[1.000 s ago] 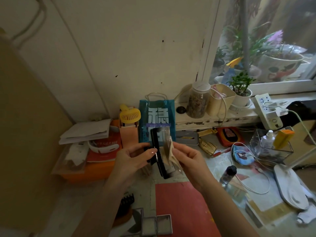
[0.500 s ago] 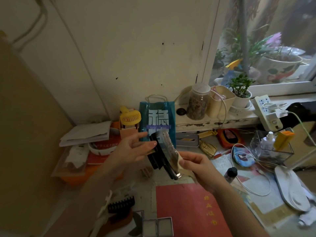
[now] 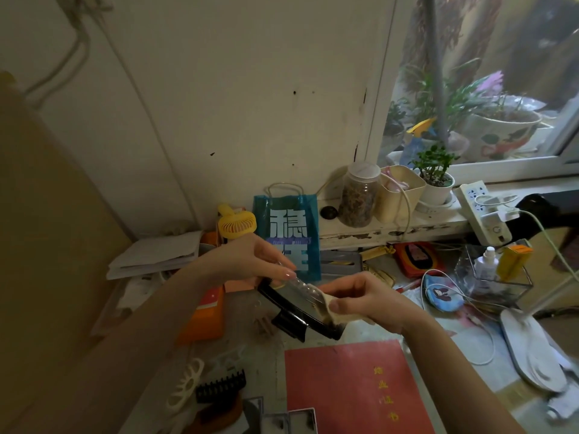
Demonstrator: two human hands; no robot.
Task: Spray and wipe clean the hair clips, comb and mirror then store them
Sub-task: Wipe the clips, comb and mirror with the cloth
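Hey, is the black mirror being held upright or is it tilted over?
Tilted. The black mirror slants down to the right, its glass facing up; left hand holds its upper end, right hand wipes with cloth.

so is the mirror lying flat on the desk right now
No, both the left hand and right hand hold the mirror tilted above the desk.

Above the cluttered desk, the left hand (image 3: pixel 250 261) holds the far end of a black-framed mirror (image 3: pixel 300 311), while the right hand (image 3: pixel 366 300) pinches a cloth (image 3: pixel 332 311) against its near end. A black comb (image 3: pixel 221 388) lies at 7 o'clock, a red booklet (image 3: pixel 354 389) at 6.
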